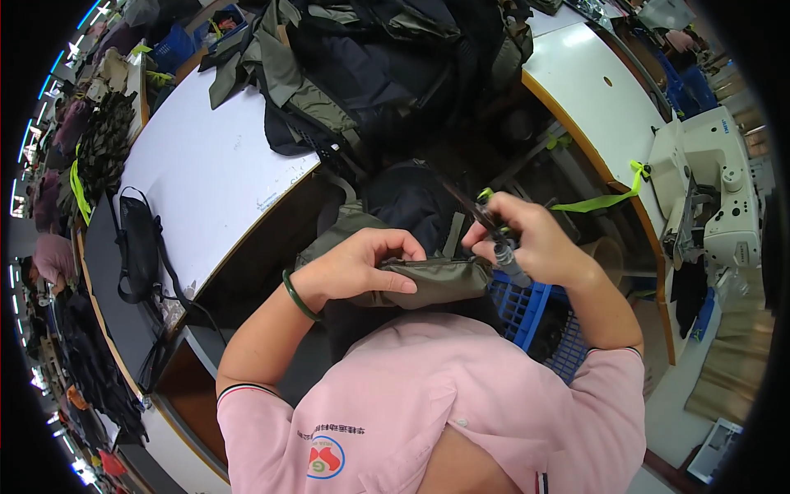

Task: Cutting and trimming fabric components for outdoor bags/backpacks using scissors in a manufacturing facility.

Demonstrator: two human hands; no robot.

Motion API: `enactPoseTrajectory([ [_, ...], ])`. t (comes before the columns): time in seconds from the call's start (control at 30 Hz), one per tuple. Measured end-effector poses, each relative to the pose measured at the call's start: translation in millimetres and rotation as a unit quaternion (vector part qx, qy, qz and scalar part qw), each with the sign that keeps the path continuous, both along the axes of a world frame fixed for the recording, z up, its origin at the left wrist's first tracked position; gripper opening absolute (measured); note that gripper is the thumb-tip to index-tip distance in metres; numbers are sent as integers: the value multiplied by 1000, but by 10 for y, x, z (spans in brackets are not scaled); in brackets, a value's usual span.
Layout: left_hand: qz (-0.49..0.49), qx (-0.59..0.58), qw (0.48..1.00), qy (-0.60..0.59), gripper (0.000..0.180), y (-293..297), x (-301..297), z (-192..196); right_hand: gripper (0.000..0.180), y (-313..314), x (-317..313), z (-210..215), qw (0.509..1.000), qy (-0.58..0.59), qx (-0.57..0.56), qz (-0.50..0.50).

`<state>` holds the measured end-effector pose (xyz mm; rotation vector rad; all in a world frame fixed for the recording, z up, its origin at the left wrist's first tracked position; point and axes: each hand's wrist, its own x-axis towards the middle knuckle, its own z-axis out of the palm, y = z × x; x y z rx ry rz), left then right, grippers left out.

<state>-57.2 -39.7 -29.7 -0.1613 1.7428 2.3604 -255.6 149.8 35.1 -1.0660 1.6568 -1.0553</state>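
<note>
My left hand (362, 265) grips the folded edge of an olive-green fabric piece (440, 280) held in front of my chest. A green bangle sits on that wrist. My right hand (527, 239) is closed around a small pair of thread snips (498, 235) with a dark handle and green trim, its tip at the right end of the fabric edge. A dark navy and olive bag body (403, 206) hangs beyond the fabric, partly hidden by my hands.
A white curved worktable (206, 173) lies to the left, with a heap of dark and olive garments (362, 58) at its far end and a black strap bag (138, 243). A white sewing machine (716, 189) stands at right. A blue crate (527, 309) sits below my right arm.
</note>
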Motion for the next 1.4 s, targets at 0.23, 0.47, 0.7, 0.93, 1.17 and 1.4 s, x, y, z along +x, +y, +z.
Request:
enactPoseTrajectory([
  [0.23, -8, 109, 990, -85, 38, -59, -3, 27, 48, 156, -489, 243, 818, 546, -126, 133],
  [0.47, -7, 151, 985, -88, 46, -70, 24, -11, 49, 142, -557, 298, 793, 571, -89, 193],
  [0.7, -36, 127, 988, -77, 47, -72, 13, 27, 41, 62, -543, 218, 797, 551, -125, 214],
  [0.93, -32, 143, 986, -84, 48, -61, 21, 20, 32, 40, -536, 170, 783, 566, -136, 218],
  [1.17, -23, 137, 988, -67, 48, -59, 39, -16, 33, 119, -586, 112, 779, 579, -111, 213],
  [1.4, -23, 119, 991, -54, 48, -64, 53, -29, 47, 66, -540, 128, 858, 480, -127, 134],
])
